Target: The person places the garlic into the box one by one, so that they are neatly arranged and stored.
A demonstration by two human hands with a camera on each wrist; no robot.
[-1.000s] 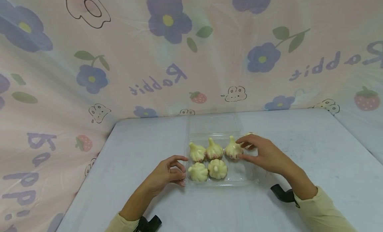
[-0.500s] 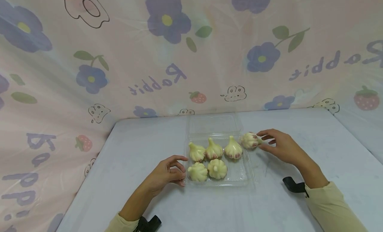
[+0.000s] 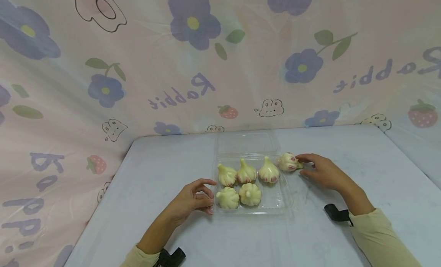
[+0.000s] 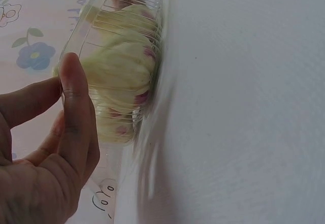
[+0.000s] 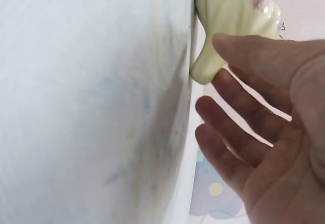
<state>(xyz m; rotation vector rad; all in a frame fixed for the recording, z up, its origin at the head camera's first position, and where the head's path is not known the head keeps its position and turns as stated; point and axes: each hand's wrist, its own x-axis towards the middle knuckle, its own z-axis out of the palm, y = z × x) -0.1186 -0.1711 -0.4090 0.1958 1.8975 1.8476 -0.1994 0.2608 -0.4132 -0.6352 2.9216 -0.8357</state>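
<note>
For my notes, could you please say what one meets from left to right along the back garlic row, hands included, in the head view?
Left hand, left garlic, middle garlic, right garlic, loose garlic, right hand.

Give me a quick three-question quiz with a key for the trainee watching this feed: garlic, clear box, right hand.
1. Count: how many garlic bulbs lie inside the clear box?
2. True or false: the lid is closed over them.
3. Multiple choice: what is the right hand nearest to?
A: the lid
B: the garlic bulb outside the box
C: the left edge of the box

Key:
1. Five: three in the far row, two in the near row.
2. False: the lid lies open on the far side of the box.
3. B.
</note>
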